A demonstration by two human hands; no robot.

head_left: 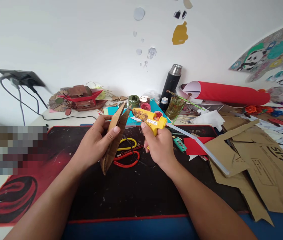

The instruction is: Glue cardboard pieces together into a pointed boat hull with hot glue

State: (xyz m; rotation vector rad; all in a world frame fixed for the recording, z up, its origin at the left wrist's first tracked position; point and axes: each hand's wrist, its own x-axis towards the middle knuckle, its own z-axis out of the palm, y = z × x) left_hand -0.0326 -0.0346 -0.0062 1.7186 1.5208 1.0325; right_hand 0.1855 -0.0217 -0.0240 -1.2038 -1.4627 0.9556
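Note:
My left hand [97, 138] grips a narrow folded cardboard piece [115, 138] with pointed ends, held upright above the mat, thumb on its near side. A yellow hot glue gun [151, 120], stained brown near its front, is in my right hand [160, 146], fingers wrapped round the handle. Its nozzle points left, close to the upper edge of the cardboard; whether they touch I cannot tell. From its back a long translucent glue stick [199, 141] runs down to the right. Beneath the hands lie scissors with red and yellow handles [128, 163] and a dark cable.
A black desk mat [136, 200] covers the table. Cut cardboard sheets [269, 173] pile up on the right. Behind stand a black thermos [171, 81], a glass jar with brushes [175, 106], paint pots [133, 100] and a brown-and-red model boat [83, 97]. Plugged cables [20, 100] hang at left.

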